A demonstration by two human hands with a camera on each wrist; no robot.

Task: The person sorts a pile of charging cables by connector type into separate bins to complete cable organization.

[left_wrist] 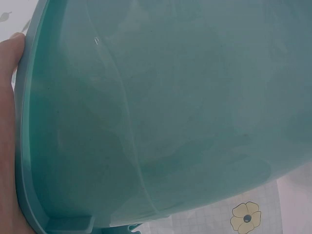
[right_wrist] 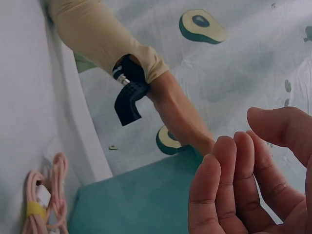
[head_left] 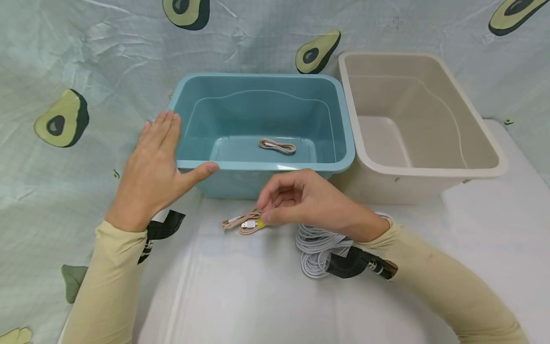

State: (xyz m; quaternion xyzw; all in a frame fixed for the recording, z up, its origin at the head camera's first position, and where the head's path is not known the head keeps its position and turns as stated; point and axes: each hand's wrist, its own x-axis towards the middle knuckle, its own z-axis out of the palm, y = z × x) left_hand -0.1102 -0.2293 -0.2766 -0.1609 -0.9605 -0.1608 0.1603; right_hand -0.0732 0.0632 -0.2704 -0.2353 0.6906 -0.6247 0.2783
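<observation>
My left hand [head_left: 152, 167] rests on the left rim of a blue plastic bin [head_left: 258, 166], its fingers straight and the thumb over the front edge. In the head view, my right hand [head_left: 301, 198] is just above and right of two coiled pinkish-beige cables [head_left: 247, 222] on the table. The right wrist view shows its fingers [right_wrist: 226, 175] slightly bent, the thumb apart, with nothing between them. One coil, a USB cable [right_wrist: 35, 207], has a yellow tie and a white plug. Another pinkish-beige cable [head_left: 277, 146] lies coiled inside the blue bin.
A beige bin [head_left: 429, 170] stands against the blue bin's right side. Coiled white cables [head_left: 315, 246] lie under my right wrist, partly hidden. Behind the bins hangs an avocado-print sheet [head_left: 258, 43]. A white cloth [head_left: 258, 296] covers the table.
</observation>
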